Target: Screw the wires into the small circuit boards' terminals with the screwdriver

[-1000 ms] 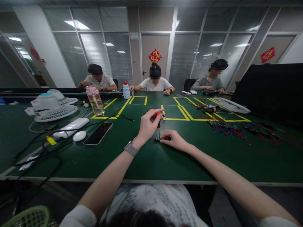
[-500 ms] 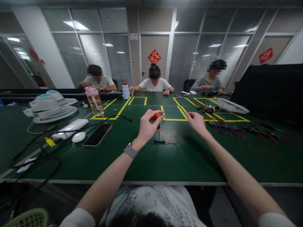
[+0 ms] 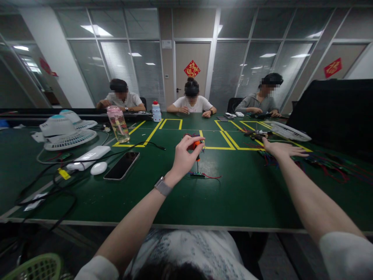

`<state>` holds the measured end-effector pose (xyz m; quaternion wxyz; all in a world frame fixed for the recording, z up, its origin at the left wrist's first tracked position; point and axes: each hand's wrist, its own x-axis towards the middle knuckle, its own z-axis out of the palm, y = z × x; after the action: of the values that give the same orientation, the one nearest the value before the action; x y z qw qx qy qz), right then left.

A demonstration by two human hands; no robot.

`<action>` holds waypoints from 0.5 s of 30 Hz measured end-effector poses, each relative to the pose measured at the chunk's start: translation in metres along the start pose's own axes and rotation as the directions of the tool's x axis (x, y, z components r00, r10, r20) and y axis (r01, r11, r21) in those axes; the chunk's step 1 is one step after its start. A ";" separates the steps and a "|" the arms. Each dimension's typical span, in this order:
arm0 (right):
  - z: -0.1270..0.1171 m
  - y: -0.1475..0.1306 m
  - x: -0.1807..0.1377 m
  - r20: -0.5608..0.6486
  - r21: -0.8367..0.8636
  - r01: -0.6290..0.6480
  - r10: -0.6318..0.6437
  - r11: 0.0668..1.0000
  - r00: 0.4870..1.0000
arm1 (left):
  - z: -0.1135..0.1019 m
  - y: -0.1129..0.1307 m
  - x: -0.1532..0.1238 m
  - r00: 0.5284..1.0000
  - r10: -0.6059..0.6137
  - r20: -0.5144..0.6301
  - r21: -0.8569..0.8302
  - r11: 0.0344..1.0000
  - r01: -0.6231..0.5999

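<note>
My left hand (image 3: 185, 155) is closed around the handle of an orange and black screwdriver (image 3: 198, 158). The screwdriver stands upright, its tip down at a small green circuit board (image 3: 198, 175) with red wires that lies on the table. Further right, my right hand (image 3: 279, 149) is stretched out with its fingers spread, nothing seen in it. It hovers by dark hand tools (image 3: 257, 136) and above several green boards with red and blue wires (image 3: 335, 165), hiding part of them. Whether it touches any of these, I cannot tell.
On the left are a phone (image 3: 122, 165), a white mouse-shaped case (image 3: 99, 168), a white power strip (image 3: 89, 158), fans (image 3: 68, 132), a pink-lidded bottle (image 3: 118, 126) and black cables. Yellow tape marks the green table (image 3: 186, 206). Three people sit opposite. A black screen rises at right.
My right hand has moved right and opened, its fingers now spread near the tools and wired boards. My left hand keeps the screwdriver upright on the board. The view has shifted slightly.
</note>
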<state>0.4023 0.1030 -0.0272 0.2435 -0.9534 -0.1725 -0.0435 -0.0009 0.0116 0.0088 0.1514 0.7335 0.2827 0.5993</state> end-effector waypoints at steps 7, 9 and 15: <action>0.022 0.010 0.001 0.023 -0.054 -0.016 0.017 0.998 1.000 | 0.001 -0.001 0.000 1.000 0.001 -0.002 -0.015 1.000 -0.001; 0.026 0.012 0.002 0.060 -0.055 -0.024 0.027 0.998 0.998 | 0.001 -0.001 0.000 1.000 0.000 -0.003 -0.014 1.000 0.000; 0.038 0.014 -0.001 0.070 -0.078 -0.035 0.040 0.996 0.997 | 0.001 -0.002 0.000 1.000 0.005 -0.009 -0.004 1.000 -0.005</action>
<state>0.4062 0.1090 -0.0668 0.2011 -0.9661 -0.1614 -0.0113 -0.0001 0.0135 0.0074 0.1502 0.7312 0.2805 0.6035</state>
